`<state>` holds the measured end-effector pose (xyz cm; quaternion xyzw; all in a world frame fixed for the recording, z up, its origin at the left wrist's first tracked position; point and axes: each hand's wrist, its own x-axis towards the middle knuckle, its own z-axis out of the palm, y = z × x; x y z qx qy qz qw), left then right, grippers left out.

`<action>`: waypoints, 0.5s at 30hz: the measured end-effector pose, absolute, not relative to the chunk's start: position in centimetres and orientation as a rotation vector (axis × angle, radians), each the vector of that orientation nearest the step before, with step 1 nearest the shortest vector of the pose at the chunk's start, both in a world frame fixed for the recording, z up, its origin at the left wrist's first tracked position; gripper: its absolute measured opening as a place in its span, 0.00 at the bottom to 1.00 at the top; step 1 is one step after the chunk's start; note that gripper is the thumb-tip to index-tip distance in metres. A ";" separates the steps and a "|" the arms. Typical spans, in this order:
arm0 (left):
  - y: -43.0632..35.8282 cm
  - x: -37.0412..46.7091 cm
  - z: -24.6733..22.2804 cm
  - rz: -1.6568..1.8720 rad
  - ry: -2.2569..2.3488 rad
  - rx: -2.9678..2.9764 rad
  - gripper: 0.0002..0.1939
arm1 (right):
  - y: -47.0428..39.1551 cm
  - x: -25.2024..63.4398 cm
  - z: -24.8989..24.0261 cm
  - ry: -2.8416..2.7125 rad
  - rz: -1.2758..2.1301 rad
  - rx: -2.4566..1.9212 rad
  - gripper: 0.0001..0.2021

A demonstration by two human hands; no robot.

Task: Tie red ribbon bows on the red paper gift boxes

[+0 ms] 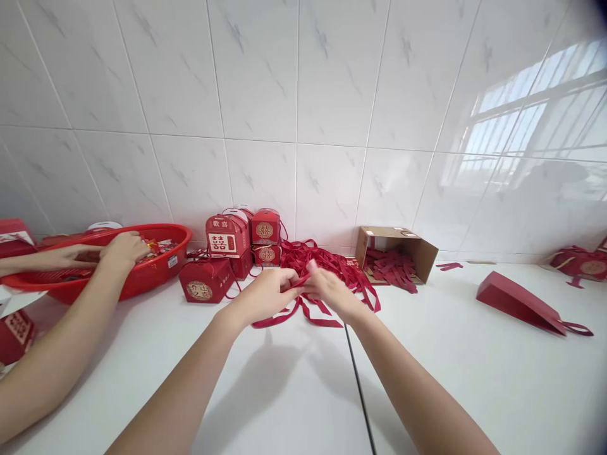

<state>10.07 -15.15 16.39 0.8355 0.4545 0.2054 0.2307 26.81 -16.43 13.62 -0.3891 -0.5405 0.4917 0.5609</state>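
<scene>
Both my hands meet over the middle of the white table, in front of a heap of dark red ribbons (327, 259). My left hand (268, 292) pinches a red ribbon (300, 282) between thumb and fingers. Against it, my right hand (329, 289) is bent over the same ribbon, its fingers partly smeared by motion but closed at the ribbon. Loose ribbon ends (322, 321) lie on the table just below the hands. Left of my left hand stands a red gift box (206, 280) with a round gold emblem and a cord handle.
More red boxes (227, 235) are stacked by the tiled wall. A co-worker's hands (118, 248) reach into a red plastic basket (183, 237) of wrapped sweets at left. An open cardboard box (429, 256) holds red strips. A flat red bag (519, 302) lies at right.
</scene>
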 end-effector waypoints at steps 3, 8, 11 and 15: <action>-16.3 10.4 17.1 0.563 1.268 2.339 0.17 | -15.6 27.4 14.2 -1.077 1.205 -0.752 0.19; -15.1 8.9 17.0 0.284 1.531 2.231 0.15 | -15.3 30.5 15.6 -0.793 1.044 -0.571 0.12; -13.2 6.9 16.7 0.316 1.810 2.146 0.12 | -16.0 33.4 17.2 -0.676 0.913 -0.506 0.07; -10.6 3.9 15.5 0.693 2.415 1.993 0.27 | -18.4 37.4 19.5 -0.460 0.675 -0.476 0.08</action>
